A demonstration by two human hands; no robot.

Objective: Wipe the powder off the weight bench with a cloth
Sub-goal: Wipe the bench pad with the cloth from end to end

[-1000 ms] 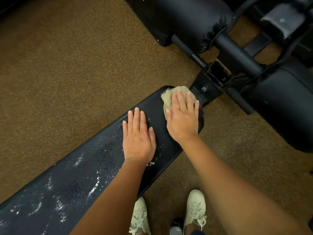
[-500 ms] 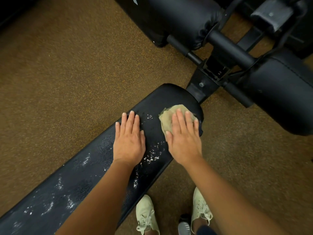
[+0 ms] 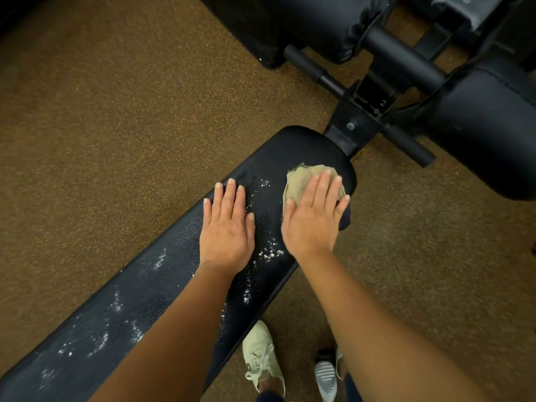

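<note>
A long black padded weight bench (image 3: 290, 149) runs from the bottom left to the middle of the view. White powder (image 3: 269, 252) lies scattered along it, thickest between my hands and toward the lower left. A crumpled pale green cloth (image 3: 301, 178) sits near the bench's far right end. My right hand (image 3: 314, 219) presses flat on the cloth, fingers spread over it. My left hand (image 3: 227, 227) rests flat on the bench beside it, palm down, holding nothing.
Brown speckled gym flooring (image 3: 116, 111) surrounds the bench. Black metal frame and roller pads (image 3: 478, 132) of the bench stand at the upper right. My two pale shoes (image 3: 261, 355) stand on the floor below the bench's near edge.
My right hand has dragged the cloth back from the very end of the bench toward me. Loose powder now shows between my hands. My left hand has slid slightly along the bench.
</note>
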